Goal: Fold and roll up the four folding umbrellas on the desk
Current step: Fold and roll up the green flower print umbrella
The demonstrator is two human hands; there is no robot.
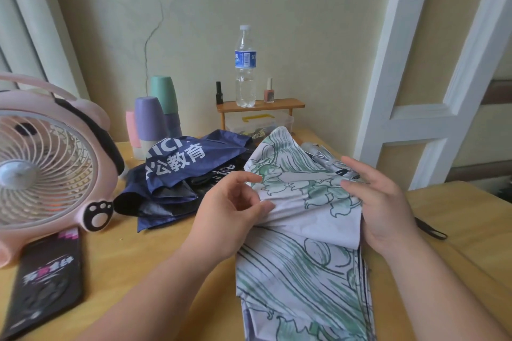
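Observation:
A white umbrella [299,266] with green line drawings lies lengthwise on the wooden desk [155,252], its loose canopy running from the front edge toward the back. My left hand [230,216] pinches a fold of its fabric with thumb and fingers. My right hand [379,202] holds the right side of the canopy, fingers laid over the cloth and thumb underneath. Behind my left hand lies a crumpled navy umbrella [182,174] with white lettering and a black lining. A black wrist strap [432,230] shows past my right hand.
A pink desk fan [47,163] stands at the left with a black printed sleeve [44,285] in front of it. Stacked cups [155,119], a small wooden shelf [260,106] with a water bottle [245,66] and nail polish, and a clear box sit at the back.

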